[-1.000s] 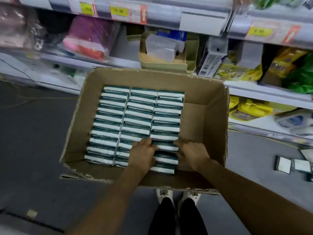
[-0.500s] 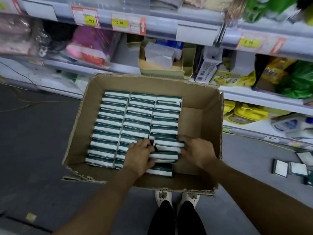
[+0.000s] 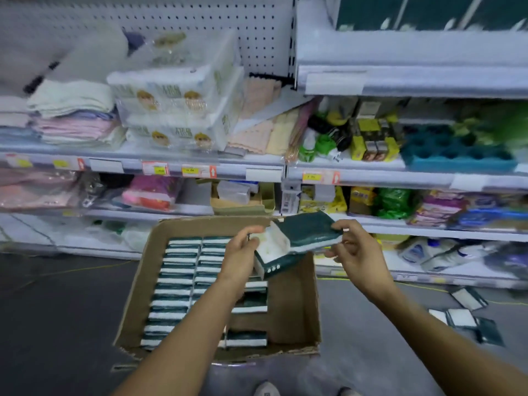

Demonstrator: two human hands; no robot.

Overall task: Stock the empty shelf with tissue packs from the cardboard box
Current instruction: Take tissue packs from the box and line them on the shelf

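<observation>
An open cardboard box (image 3: 134, 304) stands on the floor below me, with several dark green and white tissue packs (image 3: 180, 278) in rows inside. Both hands are raised above its far right corner with a small bundle of packs between them. My left hand (image 3: 241, 252) grips the left end of a tilted tissue pack (image 3: 274, 257). My right hand (image 3: 354, 250) pinches the right end of the upper tissue pack (image 3: 307, 230). An empty white shelf (image 3: 414, 52) is at the upper right.
Stocked shelves face me: folded towels (image 3: 71, 115) and large white tissue bundles (image 3: 177, 110) on the left, cleaning goods (image 3: 374, 138) on the right. Several loose tissue packs (image 3: 463, 318) lie on the dark floor at right. My shoes (image 3: 267, 390) are just behind the box.
Both hands have lifted a few packs out of the box's near right rows, leaving a gap there. The view has tilted up toward the shelves.
</observation>
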